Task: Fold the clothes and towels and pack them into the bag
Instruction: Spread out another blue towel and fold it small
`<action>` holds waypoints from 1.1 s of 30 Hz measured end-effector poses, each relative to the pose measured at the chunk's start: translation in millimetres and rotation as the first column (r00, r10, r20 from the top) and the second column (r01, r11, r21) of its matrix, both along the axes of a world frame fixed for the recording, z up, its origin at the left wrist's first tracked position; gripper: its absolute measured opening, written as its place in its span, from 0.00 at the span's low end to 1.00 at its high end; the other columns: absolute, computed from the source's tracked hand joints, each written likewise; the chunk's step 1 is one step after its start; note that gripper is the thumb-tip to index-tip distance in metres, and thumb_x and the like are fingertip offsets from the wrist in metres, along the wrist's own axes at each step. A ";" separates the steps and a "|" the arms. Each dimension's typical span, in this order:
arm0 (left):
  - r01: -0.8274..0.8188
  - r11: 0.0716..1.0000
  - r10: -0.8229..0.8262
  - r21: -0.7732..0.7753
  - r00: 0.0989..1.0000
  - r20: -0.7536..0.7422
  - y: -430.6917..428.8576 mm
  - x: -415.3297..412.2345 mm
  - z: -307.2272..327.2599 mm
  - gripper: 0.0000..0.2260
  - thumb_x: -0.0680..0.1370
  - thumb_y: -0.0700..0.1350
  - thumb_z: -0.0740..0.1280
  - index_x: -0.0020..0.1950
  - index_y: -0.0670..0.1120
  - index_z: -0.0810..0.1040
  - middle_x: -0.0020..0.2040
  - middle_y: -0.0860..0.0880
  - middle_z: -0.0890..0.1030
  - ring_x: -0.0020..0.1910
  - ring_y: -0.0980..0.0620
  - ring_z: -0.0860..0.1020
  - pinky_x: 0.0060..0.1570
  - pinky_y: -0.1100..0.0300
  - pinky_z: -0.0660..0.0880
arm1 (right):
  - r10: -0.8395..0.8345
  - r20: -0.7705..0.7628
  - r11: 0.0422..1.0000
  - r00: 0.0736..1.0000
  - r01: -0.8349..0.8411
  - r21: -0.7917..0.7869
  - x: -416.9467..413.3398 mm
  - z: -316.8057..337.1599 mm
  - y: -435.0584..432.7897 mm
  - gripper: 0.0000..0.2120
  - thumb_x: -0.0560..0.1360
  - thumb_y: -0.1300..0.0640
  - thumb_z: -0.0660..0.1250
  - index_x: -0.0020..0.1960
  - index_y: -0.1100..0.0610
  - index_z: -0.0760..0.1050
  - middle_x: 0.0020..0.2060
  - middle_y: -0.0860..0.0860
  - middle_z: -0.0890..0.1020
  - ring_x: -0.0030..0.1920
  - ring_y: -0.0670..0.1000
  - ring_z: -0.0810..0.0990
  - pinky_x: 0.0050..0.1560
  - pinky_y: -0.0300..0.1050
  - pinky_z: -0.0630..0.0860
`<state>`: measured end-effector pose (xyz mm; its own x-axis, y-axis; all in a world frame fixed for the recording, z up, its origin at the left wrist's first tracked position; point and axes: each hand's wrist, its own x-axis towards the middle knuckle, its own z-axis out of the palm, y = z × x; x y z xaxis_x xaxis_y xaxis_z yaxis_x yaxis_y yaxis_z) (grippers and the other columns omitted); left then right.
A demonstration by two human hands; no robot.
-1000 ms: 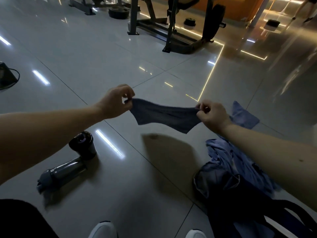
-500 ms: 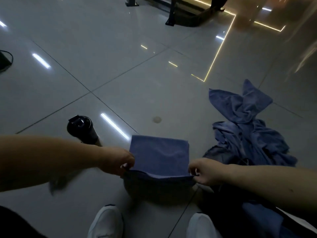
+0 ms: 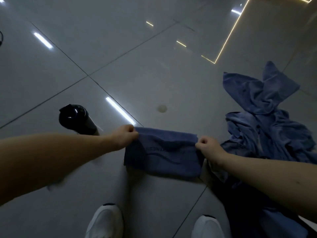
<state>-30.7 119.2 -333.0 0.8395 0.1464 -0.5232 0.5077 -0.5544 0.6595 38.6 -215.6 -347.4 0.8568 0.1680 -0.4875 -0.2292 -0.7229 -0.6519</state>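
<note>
Glossy grey floor tiles (image 3: 154,74) fill the frame, their dark joints crossing at left of centre. Two long white light bars reflect in the left half, and one thin yellow lit line bends at an angle in the upper right.

Two bare forearms reach in from the left and right edges.

One crumpled heap of blue cloth (image 3: 267,121) lies along the right side, running from the upper right down toward the lower right corner. How many pieces make it up cannot be told. Below it, in the lower right, sits a dark mass (image 3: 240,208) too dim to identify.

One blue towel (image 3: 163,160), folded into a wide rectangle, sits at lower centre, between the person's hands and just above the shoes in the frame. A dark wavy line and a row of unreadable lettering cross its face. Its right end lies close beside the heap.

Two white shoes point up from the bottom edge, the left shoe (image 3: 104,220) and the right shoe (image 3: 207,227), one on either side of a tile joint.

One black bottle (image 3: 75,119) stands at middle left, just above the left forearm.

The left hand (image 3: 124,137) has its fingers curled and pinches the towel's upper left corner. The right hand (image 3: 208,148), fingers likewise curled, pinches the upper right corner, so the top edge is stretched between them.

One small round mark (image 3: 161,108) shows on the tile above the towel.
</note>
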 end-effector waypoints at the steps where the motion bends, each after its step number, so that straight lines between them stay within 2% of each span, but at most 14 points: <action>1: -0.046 0.999 0.046 -0.007 0.999 0.011 -1.4 6.0 -7.5 0.06 0.77 0.42 0.65 0.40 0.45 0.73 0.36 0.46 0.73 0.37 0.49 0.72 0.35 0.57 0.67 | -0.030 0.013 0.999 0.999 0.030 -0.020 6.9 -6.4 0.1 0.12 0.73 0.64 0.68 0.33 0.56 0.70 0.29 0.51 0.73 0.34 0.52 0.71 0.36 0.45 0.67; 4: -0.180 0.983 0.178 0.019 0.981 0.077 -7.5 21.4 -30.8 0.06 0.78 0.40 0.65 0.41 0.43 0.72 0.35 0.46 0.73 0.36 0.49 0.71 0.34 0.56 0.66 | -0.095 0.033 0.993 0.995 0.097 -0.068 24.1 -23.0 3.9 0.07 0.73 0.61 0.69 0.37 0.57 0.75 0.34 0.53 0.77 0.39 0.55 0.75 0.40 0.44 0.67; 7: -0.287 0.955 0.275 0.068 0.950 0.146 -9.1 31.9 -48.0 0.03 0.78 0.39 0.66 0.45 0.42 0.72 0.36 0.47 0.73 0.36 0.49 0.71 0.34 0.57 0.67 | -0.134 0.049 0.987 0.990 0.138 -0.077 35.6 -33.4 12.4 0.06 0.74 0.58 0.71 0.42 0.57 0.75 0.37 0.53 0.78 0.41 0.54 0.75 0.40 0.43 0.66; 9: -0.320 0.942 0.301 0.105 0.940 0.161 -6.2 35.1 -59.0 0.05 0.78 0.43 0.67 0.49 0.43 0.74 0.41 0.48 0.76 0.40 0.48 0.75 0.41 0.55 0.72 | -0.184 0.077 0.980 0.980 0.189 -0.057 40.4 -39.2 18.6 0.07 0.74 0.56 0.72 0.44 0.57 0.75 0.39 0.53 0.79 0.43 0.54 0.76 0.41 0.43 0.67; 12: -0.306 0.946 0.287 0.105 0.945 0.158 -4.7 37.0 -70.8 0.07 0.78 0.47 0.68 0.53 0.47 0.74 0.47 0.49 0.78 0.47 0.47 0.77 0.52 0.50 0.75 | -0.244 0.091 0.969 0.965 0.247 -0.026 40.9 -48.1 23.8 0.08 0.74 0.56 0.72 0.48 0.57 0.74 0.42 0.53 0.80 0.45 0.55 0.78 0.43 0.42 0.68; 17: -0.275 0.956 0.254 0.102 0.950 0.182 -12.4 36.1 -75.4 0.09 0.79 0.46 0.69 0.57 0.49 0.72 0.51 0.50 0.77 0.51 0.47 0.77 0.53 0.52 0.74 | -0.197 0.095 0.975 0.976 0.205 -0.083 32.3 -54.3 22.7 0.11 0.75 0.56 0.72 0.52 0.58 0.72 0.46 0.53 0.78 0.46 0.54 0.76 0.44 0.43 0.67; 21: -0.242 0.952 0.208 0.186 0.960 0.186 -16.9 27.4 -78.4 0.15 0.78 0.46 0.68 0.63 0.49 0.71 0.58 0.49 0.78 0.55 0.45 0.77 0.57 0.49 0.74 | -0.162 0.044 0.977 0.986 0.167 -0.129 28.1 -58.1 16.2 0.14 0.76 0.57 0.71 0.56 0.58 0.70 0.49 0.53 0.78 0.49 0.56 0.78 0.45 0.44 0.68; 23: -0.216 0.946 0.160 0.240 0.960 0.232 -19.9 23.8 -79.2 0.20 0.77 0.45 0.70 0.67 0.48 0.70 0.65 0.47 0.73 0.61 0.43 0.75 0.63 0.46 0.72 | -0.161 0.034 0.975 0.986 0.164 -0.148 27.0 -57.6 14.8 0.18 0.76 0.57 0.70 0.63 0.58 0.69 0.55 0.54 0.78 0.52 0.55 0.77 0.48 0.45 0.71; 24: -0.188 0.929 0.100 0.320 0.957 0.270 -22.1 21.6 -78.2 0.23 0.76 0.44 0.71 0.69 0.48 0.70 0.68 0.46 0.70 0.64 0.42 0.73 0.65 0.46 0.70 | -0.141 0.060 0.971 0.988 0.150 -0.184 25.4 -57.6 14.3 0.21 0.77 0.57 0.70 0.67 0.58 0.67 0.59 0.54 0.77 0.54 0.56 0.76 0.52 0.47 0.72; 25: -0.144 0.895 0.016 0.422 0.956 0.292 -25.0 18.7 -77.2 0.25 0.75 0.45 0.71 0.71 0.48 0.69 0.71 0.46 0.67 0.67 0.41 0.69 0.68 0.45 0.67 | -0.074 0.120 0.962 0.990 0.103 -0.254 23.0 -58.6 14.0 0.24 0.77 0.57 0.68 0.70 0.58 0.65 0.63 0.56 0.74 0.58 0.58 0.75 0.57 0.50 0.73; 27: -0.031 0.817 -0.150 0.576 0.953 0.264 -35.9 9.7 -74.7 0.28 0.75 0.48 0.70 0.74 0.48 0.66 0.77 0.45 0.60 0.72 0.40 0.63 0.70 0.44 0.61 | 0.209 0.273 0.901 0.939 -0.077 -0.427 11.9 -59.2 13.8 0.29 0.76 0.55 0.66 0.74 0.59 0.62 0.70 0.58 0.67 0.67 0.61 0.68 0.67 0.56 0.69; 29: 0.088 0.784 -0.273 0.615 0.938 0.213 -49.5 -1.4 -80.2 0.31 0.78 0.53 0.65 0.78 0.47 0.61 0.80 0.44 0.54 0.76 0.39 0.57 0.75 0.44 0.55 | 0.521 0.355 0.797 0.776 -0.294 -0.527 -4.4 -66.5 12.0 0.33 0.76 0.51 0.65 0.77 0.60 0.61 0.75 0.61 0.63 0.72 0.64 0.64 0.71 0.58 0.65; 31: 0.203 0.756 -0.358 0.623 0.924 0.133 -60.0 -11.3 -92.5 0.33 0.80 0.59 0.55 0.82 0.47 0.52 0.82 0.45 0.46 0.80 0.44 0.45 0.78 0.48 0.43 | 0.698 0.323 0.676 0.639 -0.439 -0.593 -17.4 -77.2 9.9 0.36 0.76 0.43 0.61 0.79 0.58 0.60 0.79 0.60 0.58 0.77 0.63 0.58 0.75 0.60 0.62; 33: 0.254 0.733 -0.395 0.631 0.914 0.091 -62.6 -16.4 -105.4 0.35 0.79 0.64 0.45 0.82 0.47 0.45 0.82 0.47 0.40 0.80 0.48 0.38 0.78 0.50 0.37 | 0.754 0.236 0.591 0.612 -0.477 -0.651 -21.3 -86.7 5.5 0.38 0.77 0.37 0.53 0.80 0.57 0.58 0.80 0.60 0.54 0.80 0.61 0.52 0.78 0.59 0.54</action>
<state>-47.1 56.6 -438.4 0.9698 0.0657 -0.2349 0.1154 -0.9720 0.2045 17.3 -210.1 -434.0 0.7520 0.6063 -0.2588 0.6154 -0.7864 -0.0541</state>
